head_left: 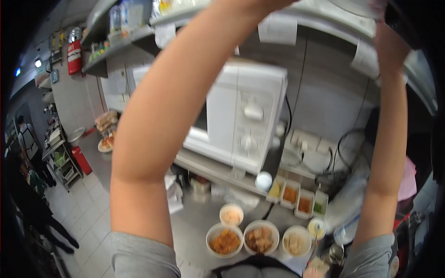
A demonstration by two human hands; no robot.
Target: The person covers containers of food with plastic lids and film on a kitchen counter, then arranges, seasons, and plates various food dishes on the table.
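Both my arms reach up toward the shelf above the microwave. The left forearm crosses in front of the microwave, and its hand is cut off by the top edge. At the upper right, my right hand is blurred, its fingers against the rim of a round whitish container that is partly out of frame. Below, on the steel counter, stand a white bowl of orange-brown food, a bowl of brown chunks, a bowl of pale pieces and a smaller pale-pink filled bowl.
Small trays of seasonings line the counter's back right, near cables and wall sockets. Paper notes hang from the shelf edge. A red fire extinguisher hangs at left. Another person stands in the aisle.
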